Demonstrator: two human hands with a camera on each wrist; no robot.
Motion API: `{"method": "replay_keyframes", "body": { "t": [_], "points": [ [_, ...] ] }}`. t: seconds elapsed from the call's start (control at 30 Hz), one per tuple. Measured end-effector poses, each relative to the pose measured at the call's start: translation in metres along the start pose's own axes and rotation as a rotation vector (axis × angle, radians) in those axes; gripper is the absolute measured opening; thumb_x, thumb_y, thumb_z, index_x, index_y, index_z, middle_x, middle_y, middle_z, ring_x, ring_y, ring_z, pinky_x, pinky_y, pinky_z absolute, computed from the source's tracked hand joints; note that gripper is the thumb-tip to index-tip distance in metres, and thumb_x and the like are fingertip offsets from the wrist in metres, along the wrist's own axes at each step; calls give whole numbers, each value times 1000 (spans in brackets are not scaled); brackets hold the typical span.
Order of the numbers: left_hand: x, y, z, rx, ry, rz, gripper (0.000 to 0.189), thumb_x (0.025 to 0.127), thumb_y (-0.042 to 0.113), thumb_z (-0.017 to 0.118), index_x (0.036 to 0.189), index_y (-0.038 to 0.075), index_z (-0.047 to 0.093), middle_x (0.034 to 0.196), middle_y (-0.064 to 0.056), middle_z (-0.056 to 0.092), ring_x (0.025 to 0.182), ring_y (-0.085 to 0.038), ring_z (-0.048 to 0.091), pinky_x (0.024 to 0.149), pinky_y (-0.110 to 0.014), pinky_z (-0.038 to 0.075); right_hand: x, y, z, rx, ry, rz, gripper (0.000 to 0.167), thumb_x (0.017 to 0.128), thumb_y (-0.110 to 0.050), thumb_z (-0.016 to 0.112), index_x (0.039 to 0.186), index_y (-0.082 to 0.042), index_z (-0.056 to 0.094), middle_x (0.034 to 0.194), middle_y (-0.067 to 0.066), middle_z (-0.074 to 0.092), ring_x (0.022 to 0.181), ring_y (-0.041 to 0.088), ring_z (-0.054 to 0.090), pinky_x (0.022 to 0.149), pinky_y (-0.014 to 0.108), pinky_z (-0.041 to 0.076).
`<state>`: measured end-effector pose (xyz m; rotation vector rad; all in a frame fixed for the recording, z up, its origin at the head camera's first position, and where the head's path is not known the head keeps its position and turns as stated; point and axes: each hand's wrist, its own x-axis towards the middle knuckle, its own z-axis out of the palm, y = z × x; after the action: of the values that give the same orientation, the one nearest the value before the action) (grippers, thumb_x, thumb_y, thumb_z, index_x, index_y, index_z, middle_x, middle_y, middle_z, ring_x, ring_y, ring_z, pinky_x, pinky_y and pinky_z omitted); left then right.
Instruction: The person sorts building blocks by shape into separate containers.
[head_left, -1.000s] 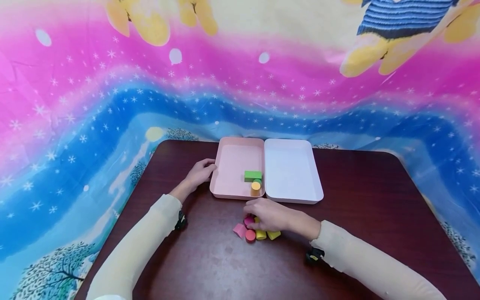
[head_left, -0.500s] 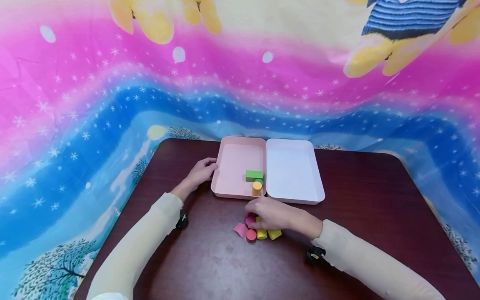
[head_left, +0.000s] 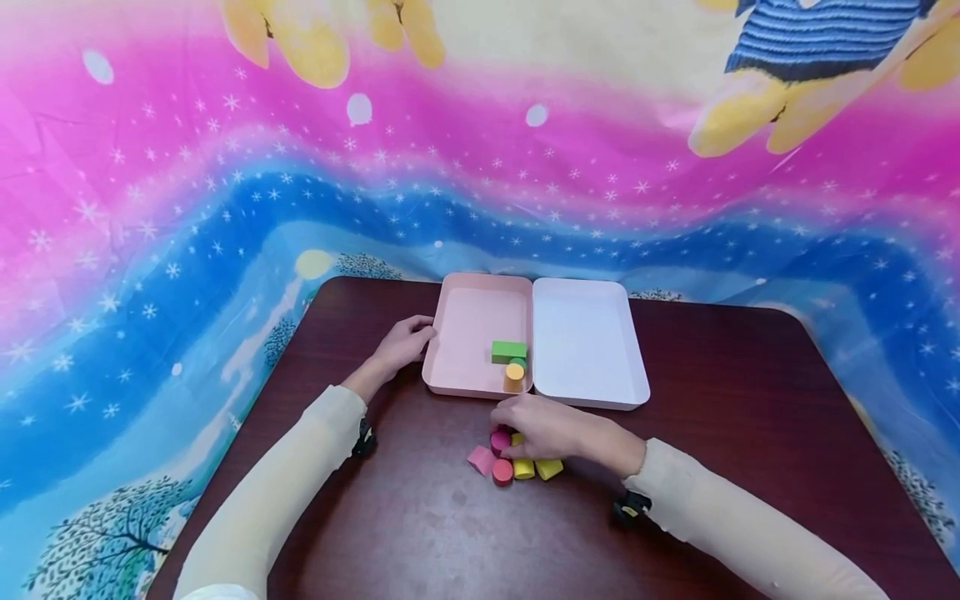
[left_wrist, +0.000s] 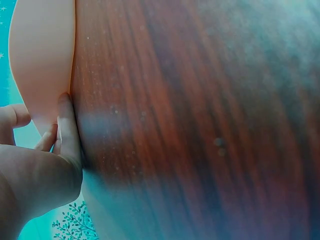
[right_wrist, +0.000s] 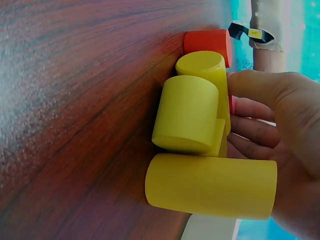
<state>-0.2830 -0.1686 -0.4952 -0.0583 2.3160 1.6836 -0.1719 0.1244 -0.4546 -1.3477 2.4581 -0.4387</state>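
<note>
In the head view my left hand [head_left: 405, 342] rests against the left side of a pink tray [head_left: 468, 321]. The left wrist view shows its fingers [left_wrist: 69, 125] lying fairly straight along the tray's outer wall [left_wrist: 42, 50]. Over a small heap of blocks, my right hand [head_left: 551, 429] pinches a magenta cylinder block [head_left: 500, 442], partly hidden by the fingers. Around it lie a pink block [head_left: 482, 460], a red cylinder [head_left: 502, 472] and several yellow blocks [head_left: 550, 469]. Close to the right palm in its wrist view stands a long yellow cylinder [right_wrist: 210, 186].
Inside the pink tray, near its front right corner, sit a green rectangular block [head_left: 508, 352], a green round piece [head_left: 519, 364] and an orange cylinder [head_left: 514, 377]. A white tray [head_left: 588, 342] adjoins on the right. Both stand on a dark wooden table [head_left: 720, 383] before a patterned cloth [head_left: 480, 183].
The head view has shifted slightly, so everything sits a little further right in it. Both hands keep their places at the tray and the blocks.
</note>
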Motion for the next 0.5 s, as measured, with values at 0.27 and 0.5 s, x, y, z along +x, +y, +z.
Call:
{"method": "replay_keyframes", "body": {
  "t": [0.27,0.5],
  "points": [
    [0,1,0,-1,2,-5,49,110,25,54,156,9,49,148,-16,55,127,-30,62,99,-47,59,0,2,-5,8,55,-26,18,96,-20,81,111,-15,73,102,-6,66,91,13,63,79,21,56],
    [-1,1,0,-1,-1,-16,50,110,26,54,157,9,49,149,-16,55,128,-30,62,99,-46,59,0,3,-13,-5,162,-57,26,95,-18,81,120,-11,76,109,-4,66,98,14,63,90,26,58]
  ]
}}
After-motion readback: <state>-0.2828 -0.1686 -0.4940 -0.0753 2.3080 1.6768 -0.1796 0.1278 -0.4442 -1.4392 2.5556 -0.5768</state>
